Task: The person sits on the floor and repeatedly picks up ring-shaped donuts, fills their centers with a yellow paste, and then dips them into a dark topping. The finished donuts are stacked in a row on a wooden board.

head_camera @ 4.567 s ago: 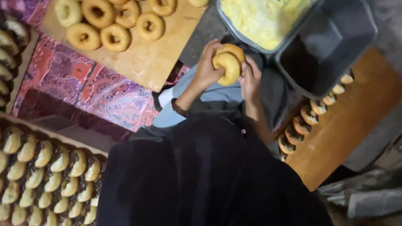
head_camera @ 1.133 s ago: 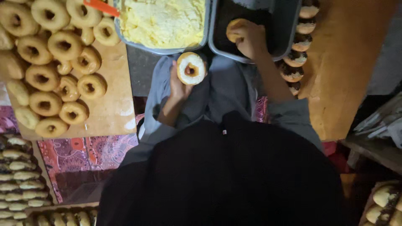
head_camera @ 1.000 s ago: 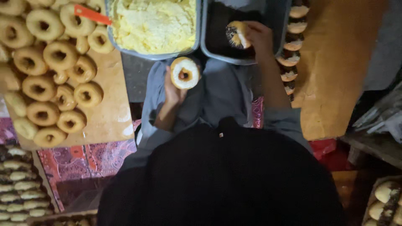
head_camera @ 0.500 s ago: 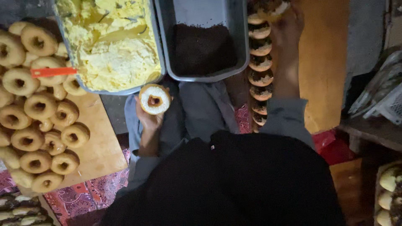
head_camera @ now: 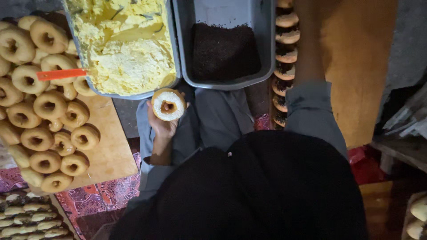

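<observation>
Wooden boards flank us on both sides, and two grey trays sit at twelve o'clock: the cream tray [head_camera: 171, 53] holds pale yellow filling, the sprinkle tray [head_camera: 267, 44] a dark heap. Our left hand [head_camera: 162, 126] cups a donut [head_camera: 168, 105], cut face up and spread white, fingers curled round its rim from below. It rides just under the near lip of the cream tray, at eleven o'clock from our lap. A ring has no long axis; its flat face looks straight up at us.

Our right arm [head_camera: 311, 89] runs out toward one o'clock along a row of topped donuts [head_camera: 284, 58] on the right board [head_camera: 356, 66]. That hand leaves the top edge, so we cannot tell whether it grips anything. The sprinkle tray lies at one o'clock from the donut, near. Plain donuts [head_camera: 44, 133] crowd the left board [head_camera: 111, 155] at nine o'clock, an orange handle [head_camera: 60, 74] among them.
</observation>
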